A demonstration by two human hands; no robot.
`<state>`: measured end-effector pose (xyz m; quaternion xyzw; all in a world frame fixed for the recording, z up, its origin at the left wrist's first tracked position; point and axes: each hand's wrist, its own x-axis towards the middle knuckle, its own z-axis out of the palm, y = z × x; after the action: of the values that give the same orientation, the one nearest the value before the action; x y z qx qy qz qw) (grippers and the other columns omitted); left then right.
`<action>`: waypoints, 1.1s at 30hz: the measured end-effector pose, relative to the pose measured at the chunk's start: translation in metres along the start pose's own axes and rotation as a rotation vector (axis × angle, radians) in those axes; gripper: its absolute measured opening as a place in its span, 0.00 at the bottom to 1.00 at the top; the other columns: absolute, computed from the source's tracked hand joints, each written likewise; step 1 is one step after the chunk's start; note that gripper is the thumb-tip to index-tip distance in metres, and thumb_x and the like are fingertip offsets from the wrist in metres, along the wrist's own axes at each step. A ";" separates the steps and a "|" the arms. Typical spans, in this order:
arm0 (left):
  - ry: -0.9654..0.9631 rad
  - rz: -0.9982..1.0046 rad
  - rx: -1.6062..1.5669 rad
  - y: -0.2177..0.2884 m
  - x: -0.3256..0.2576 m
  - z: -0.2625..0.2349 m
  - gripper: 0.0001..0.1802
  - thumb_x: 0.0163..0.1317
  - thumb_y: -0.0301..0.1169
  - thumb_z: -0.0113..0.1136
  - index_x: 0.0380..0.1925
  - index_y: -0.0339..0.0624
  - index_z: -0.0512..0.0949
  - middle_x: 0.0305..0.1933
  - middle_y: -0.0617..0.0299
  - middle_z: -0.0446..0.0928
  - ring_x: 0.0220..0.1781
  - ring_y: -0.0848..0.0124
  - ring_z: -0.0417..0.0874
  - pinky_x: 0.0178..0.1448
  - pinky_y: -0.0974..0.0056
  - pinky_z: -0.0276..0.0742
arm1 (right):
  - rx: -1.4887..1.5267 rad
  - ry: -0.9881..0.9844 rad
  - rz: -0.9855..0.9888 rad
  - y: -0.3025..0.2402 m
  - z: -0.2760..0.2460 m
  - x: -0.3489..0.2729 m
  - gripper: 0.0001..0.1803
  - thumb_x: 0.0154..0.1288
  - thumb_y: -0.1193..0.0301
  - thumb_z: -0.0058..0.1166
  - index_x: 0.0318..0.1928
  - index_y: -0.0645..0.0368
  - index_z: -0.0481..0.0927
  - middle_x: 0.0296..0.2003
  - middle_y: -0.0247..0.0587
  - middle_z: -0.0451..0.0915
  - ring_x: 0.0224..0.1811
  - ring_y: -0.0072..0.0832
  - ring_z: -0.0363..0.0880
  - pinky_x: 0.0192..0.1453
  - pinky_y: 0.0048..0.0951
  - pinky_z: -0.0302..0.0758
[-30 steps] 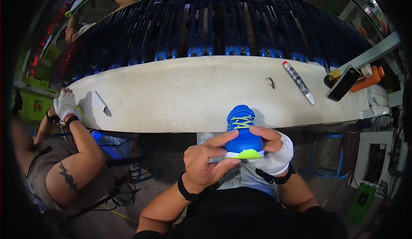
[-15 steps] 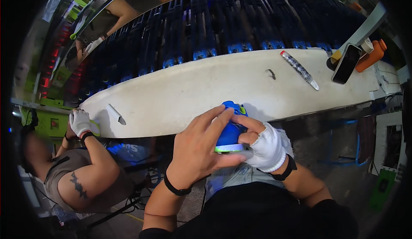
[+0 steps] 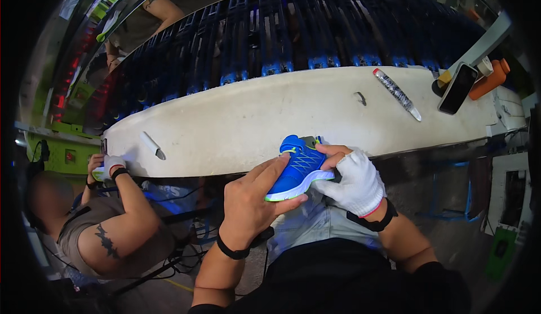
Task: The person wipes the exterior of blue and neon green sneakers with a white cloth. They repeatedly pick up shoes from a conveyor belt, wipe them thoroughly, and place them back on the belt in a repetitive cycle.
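A small blue sneaker (image 3: 304,166) with a white sole edged in bright green is held just off the table's near edge. It is turned so that one side, with pale criss-cross lines, faces up. My bare left hand (image 3: 252,200) grips one end, thumb under the sole and fingers over the upper. My right hand (image 3: 356,185), in a white glove with bare fingertips, pinches the other end, with fingers by the collar and the thumb at the sole. Part of the shoe is hidden behind my fingers.
On the pale curved table (image 3: 236,122) lie a patterned pen-like tool (image 3: 397,94), a small dark scrap (image 3: 360,98) and a white blade-like tool (image 3: 153,145). A phone (image 3: 458,88) and an orange bottle (image 3: 489,79) stand right. Beyond runs a dark slatted conveyor (image 3: 270,32). A co-worker (image 3: 115,224) sits left.
The sneaker has been turned from an end-on view to show its side. My left hand has shifted its hold lower on the shoe, and my right hand has moved slightly.
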<state>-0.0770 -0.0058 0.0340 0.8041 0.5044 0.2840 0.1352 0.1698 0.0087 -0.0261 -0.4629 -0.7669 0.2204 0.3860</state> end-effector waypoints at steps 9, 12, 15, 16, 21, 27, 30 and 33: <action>0.173 0.183 -0.275 0.014 0.007 0.035 0.39 0.47 0.28 0.87 0.63 0.39 0.82 0.61 0.45 0.87 0.58 0.50 0.91 0.59 0.54 0.90 | -0.142 0.040 -0.007 -0.007 -0.029 -0.016 0.55 0.43 0.59 0.90 0.70 0.62 0.72 0.72 0.60 0.75 0.71 0.55 0.79 0.73 0.46 0.77; 0.340 0.208 -0.341 0.013 0.007 0.069 0.29 0.50 0.27 0.83 0.55 0.39 0.85 0.54 0.50 0.87 0.51 0.52 0.90 0.54 0.54 0.90 | 0.187 0.180 -0.107 -0.004 -0.042 -0.035 0.57 0.47 0.57 0.91 0.74 0.59 0.70 0.71 0.57 0.76 0.72 0.50 0.79 0.77 0.50 0.76; 0.449 0.205 -0.390 0.018 -0.001 0.101 0.22 0.48 0.28 0.80 0.46 0.41 0.86 0.47 0.55 0.85 0.46 0.55 0.89 0.48 0.55 0.89 | 0.166 0.082 -0.160 0.002 -0.060 -0.027 0.49 0.52 0.55 0.89 0.68 0.62 0.76 0.65 0.59 0.82 0.66 0.48 0.85 0.72 0.51 0.81; 0.522 0.204 -0.400 0.022 0.002 0.112 0.20 0.46 0.27 0.80 0.42 0.41 0.86 0.44 0.55 0.84 0.44 0.54 0.89 0.46 0.55 0.88 | 0.153 0.052 -0.159 0.011 -0.070 -0.026 0.47 0.52 0.54 0.89 0.66 0.64 0.79 0.63 0.60 0.84 0.66 0.48 0.85 0.72 0.51 0.81; 0.526 0.151 -0.441 0.024 -0.001 0.121 0.20 0.49 0.26 0.80 0.44 0.38 0.86 0.45 0.51 0.83 0.47 0.50 0.87 0.48 0.51 0.85 | 0.364 0.002 -0.106 0.017 -0.072 -0.016 0.46 0.47 0.54 0.90 0.62 0.65 0.82 0.60 0.59 0.86 0.66 0.48 0.85 0.75 0.50 0.79; 0.386 0.157 -0.654 0.028 0.008 0.127 0.23 0.54 0.25 0.79 0.48 0.38 0.79 0.47 0.51 0.81 0.45 0.51 0.83 0.49 0.53 0.80 | 0.301 0.116 -0.066 0.010 -0.069 -0.006 0.45 0.47 0.49 0.88 0.58 0.65 0.80 0.57 0.59 0.87 0.64 0.47 0.86 0.77 0.53 0.77; 0.297 0.173 -0.732 0.025 0.015 0.125 0.23 0.55 0.25 0.80 0.47 0.38 0.76 0.46 0.52 0.79 0.45 0.52 0.82 0.48 0.53 0.80 | 0.383 0.142 -0.035 0.020 -0.076 -0.007 0.45 0.48 0.49 0.87 0.57 0.65 0.80 0.56 0.60 0.87 0.63 0.47 0.87 0.77 0.53 0.77; 0.285 0.211 -0.699 0.026 0.015 0.123 0.24 0.56 0.26 0.81 0.46 0.38 0.76 0.44 0.52 0.80 0.42 0.53 0.82 0.46 0.55 0.80 | 0.387 0.124 -0.044 0.022 -0.079 -0.005 0.38 0.50 0.56 0.90 0.54 0.63 0.81 0.54 0.57 0.89 0.61 0.46 0.88 0.73 0.51 0.80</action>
<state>0.0198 0.0039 -0.0468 0.7094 0.3057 0.5600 0.2995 0.2454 0.0134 0.0046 -0.3756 -0.6950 0.3264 0.5190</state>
